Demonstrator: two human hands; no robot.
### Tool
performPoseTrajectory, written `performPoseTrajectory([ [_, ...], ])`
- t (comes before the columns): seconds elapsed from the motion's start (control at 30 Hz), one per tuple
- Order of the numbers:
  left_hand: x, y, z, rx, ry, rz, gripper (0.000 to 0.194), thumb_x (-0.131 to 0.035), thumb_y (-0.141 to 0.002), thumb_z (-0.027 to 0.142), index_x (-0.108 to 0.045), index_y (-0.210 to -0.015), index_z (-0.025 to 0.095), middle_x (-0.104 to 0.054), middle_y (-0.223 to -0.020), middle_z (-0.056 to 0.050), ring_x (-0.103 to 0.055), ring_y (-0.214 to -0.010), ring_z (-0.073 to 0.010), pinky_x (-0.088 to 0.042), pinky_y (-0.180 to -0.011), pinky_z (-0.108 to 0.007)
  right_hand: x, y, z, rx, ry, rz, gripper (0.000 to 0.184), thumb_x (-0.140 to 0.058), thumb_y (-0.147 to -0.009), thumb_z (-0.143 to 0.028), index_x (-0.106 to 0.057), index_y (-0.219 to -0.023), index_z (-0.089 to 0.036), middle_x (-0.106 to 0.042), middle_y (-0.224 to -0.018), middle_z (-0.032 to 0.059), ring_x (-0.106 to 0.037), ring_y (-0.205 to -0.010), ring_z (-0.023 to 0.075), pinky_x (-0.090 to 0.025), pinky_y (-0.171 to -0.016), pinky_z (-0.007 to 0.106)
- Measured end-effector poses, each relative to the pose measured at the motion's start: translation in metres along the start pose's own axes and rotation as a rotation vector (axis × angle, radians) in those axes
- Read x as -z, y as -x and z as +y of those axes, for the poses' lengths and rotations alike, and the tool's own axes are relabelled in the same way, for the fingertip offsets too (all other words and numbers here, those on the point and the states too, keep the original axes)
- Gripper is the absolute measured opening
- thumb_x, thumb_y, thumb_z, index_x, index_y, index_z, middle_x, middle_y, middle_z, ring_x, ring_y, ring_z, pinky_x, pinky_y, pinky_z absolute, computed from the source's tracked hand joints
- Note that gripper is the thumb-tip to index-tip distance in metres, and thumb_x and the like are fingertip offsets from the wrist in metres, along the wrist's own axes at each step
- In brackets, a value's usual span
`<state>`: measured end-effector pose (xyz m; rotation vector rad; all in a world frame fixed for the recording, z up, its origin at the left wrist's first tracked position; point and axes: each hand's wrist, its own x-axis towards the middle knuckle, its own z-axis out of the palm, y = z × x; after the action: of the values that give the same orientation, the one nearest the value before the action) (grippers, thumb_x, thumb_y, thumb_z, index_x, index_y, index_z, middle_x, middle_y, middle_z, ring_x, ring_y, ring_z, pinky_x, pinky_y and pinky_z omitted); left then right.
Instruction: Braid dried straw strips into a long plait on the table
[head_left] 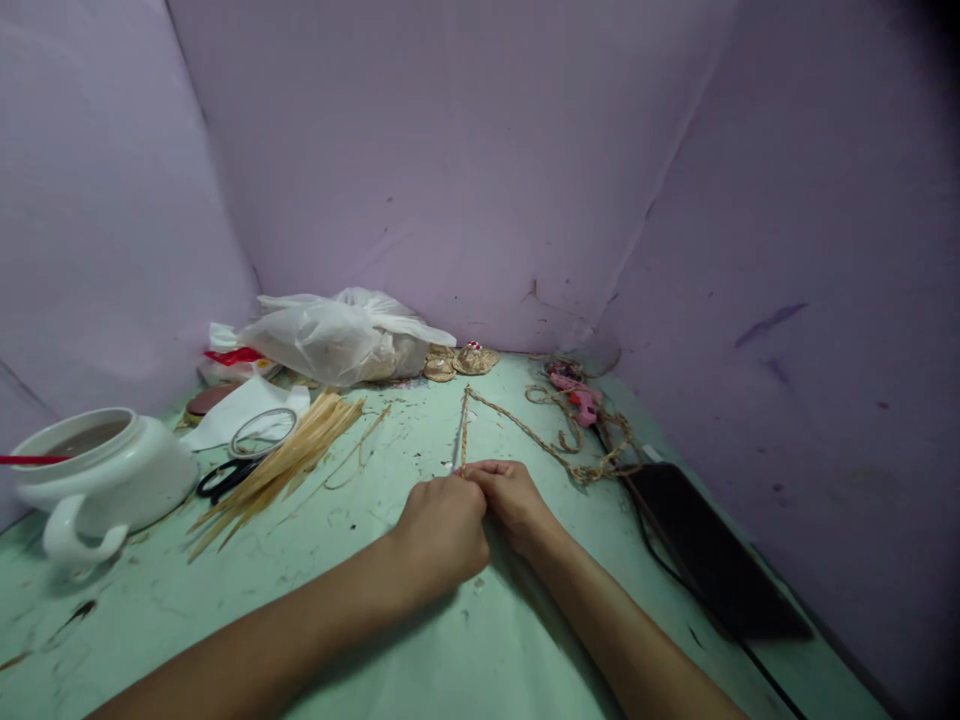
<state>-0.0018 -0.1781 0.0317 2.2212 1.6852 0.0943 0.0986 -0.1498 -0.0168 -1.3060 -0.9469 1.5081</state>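
A thin braided straw-coloured cord [517, 430] runs from between my hands straight away to a point on the table, then bends back to the right into a loose tangle. My left hand [444, 525] is closed in a fist around the near end of the cord. Pressed close beside it, my right hand [510, 492] pinches the cord with thumb and fingers. The hands touch each other, and the cord's near end is hidden inside them. To their left lies a bundle of flat dry straw strips [289, 460], with a few loose strands beside it.
On the left stand a white pot [161, 485] of liquid, black-handled scissors [225, 480] and a tape roll [262, 433]. A white plastic bag [337, 340] and woven pieces [480, 360] lie at the back. Right are a pink glue gun [581, 400] and a dark flat slab [712, 550] with a cable.
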Motion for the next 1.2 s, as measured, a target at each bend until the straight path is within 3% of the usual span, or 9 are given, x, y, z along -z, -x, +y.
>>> performPoseTrajectory([
  [0.1,0.015,-0.014,-0.021,0.018,0.168,0.076,0.021,-0.045,-0.065,0.023,-0.063,-0.062,0.012,-0.058,-0.057,-0.007,-0.053,-0.055,-0.0145,-0.036,-0.053,-0.025,0.002,-0.003,0.001,0.012,-0.001,-0.027,0.007,-0.056,-0.051,-0.017,-0.060,-0.052,-0.011,-0.050,-0.042,-0.0030,-0.036,-0.039,0.0048,-0.025,-0.042,0.019],
  [0.17,0.021,-0.024,-0.033,0.170,0.428,0.122,0.024,-0.047,-0.065,0.023,-0.063,-0.078,0.011,-0.054,-0.049,-0.002,-0.046,-0.043,-0.0099,-0.033,-0.047,-0.022,0.003,-0.004,0.002,0.052,0.006,-0.066,0.009,-0.058,-0.052,-0.020,-0.058,-0.050,-0.011,-0.051,-0.043,-0.0023,-0.037,-0.040,0.0050,-0.026,-0.043,0.020],
  [0.27,0.017,-0.031,-0.036,0.318,0.829,-0.092,0.042,-0.051,-0.062,0.019,-0.053,-0.104,0.011,-0.045,-0.039,0.005,-0.035,-0.031,-0.0073,-0.026,-0.037,-0.019,0.002,-0.005,0.003,0.095,-0.016,-0.110,0.012,-0.059,-0.053,-0.023,-0.057,-0.049,-0.012,-0.052,-0.045,-0.0015,-0.041,-0.043,0.0062,-0.029,-0.046,0.020],
  [0.37,0.006,-0.031,-0.029,0.258,1.034,-0.258,0.029,-0.048,-0.059,0.011,-0.055,-0.088,0.011,-0.047,-0.042,0.004,-0.037,-0.032,-0.0063,-0.024,-0.034,-0.018,0.000,-0.004,0.003,0.078,-0.070,-0.129,0.013,-0.060,-0.052,-0.025,-0.056,-0.050,-0.013,-0.052,-0.044,-0.0013,-0.043,-0.043,0.0075,-0.032,-0.047,0.021],
  [0.5,-0.001,-0.034,-0.031,0.205,1.030,-0.283,0.005,-0.047,-0.062,0.015,-0.051,-0.062,0.013,-0.041,-0.041,0.005,-0.033,-0.030,-0.0044,-0.019,-0.032,-0.017,0.003,-0.006,0.005,0.159,0.072,-0.149,0.018,-0.056,-0.058,-0.028,-0.054,-0.049,-0.013,-0.054,-0.047,0.0007,-0.046,-0.048,0.0090,-0.034,-0.051,0.021],
  [0.6,-0.001,-0.039,-0.037,0.246,0.903,-0.294,0.015,-0.048,-0.065,0.025,-0.048,-0.054,0.014,-0.036,-0.036,0.005,-0.028,-0.029,-0.0050,-0.016,-0.033,-0.019,0.009,-0.008,0.008,0.291,0.384,-0.130,0.021,-0.050,-0.067,-0.027,-0.058,-0.055,-0.012,-0.056,-0.052,0.0018,-0.043,-0.049,0.0087,-0.031,-0.049,0.020],
  [0.8,-0.014,-0.044,-0.036,0.225,0.528,-0.006,0.013,-0.049,-0.053,0.015,-0.041,-0.042,0.015,-0.027,-0.034,0.006,-0.025,-0.036,-0.0054,-0.015,-0.039,-0.022,0.011,0.004,0.004,0.595,1.017,-0.020,0.023,-0.040,-0.071,-0.013,-0.062,-0.063,-0.015,-0.060,-0.058,0.0036,-0.047,-0.054,0.0106,-0.029,-0.052,0.020],
  [1.0,-0.028,-0.043,-0.035,0.103,0.625,0.069,0.017,-0.045,-0.053,0.014,-0.037,-0.038,0.016,-0.023,-0.040,0.005,-0.022,-0.042,-0.0055,-0.014,-0.041,-0.022,0.012,0.014,-0.009,0.552,1.247,0.052,0.021,-0.045,-0.069,-0.016,-0.066,-0.066,-0.014,-0.063,-0.068,0.0083,-0.052,-0.061,0.0134,-0.029,-0.054,0.023],
  [1.2,-0.030,-0.044,-0.033,0.179,0.773,0.034,0.009,-0.045,-0.050,0.012,-0.045,-0.041,0.014,-0.027,-0.038,0.005,-0.026,-0.043,-0.0063,-0.015,-0.042,-0.021,0.011,0.021,-0.010,0.325,1.118,0.104,0.020,-0.050,-0.069,-0.024,-0.064,-0.057,-0.015,-0.060,-0.051,0.0069,-0.047,-0.047,0.0124,-0.023,-0.044,0.024],
])
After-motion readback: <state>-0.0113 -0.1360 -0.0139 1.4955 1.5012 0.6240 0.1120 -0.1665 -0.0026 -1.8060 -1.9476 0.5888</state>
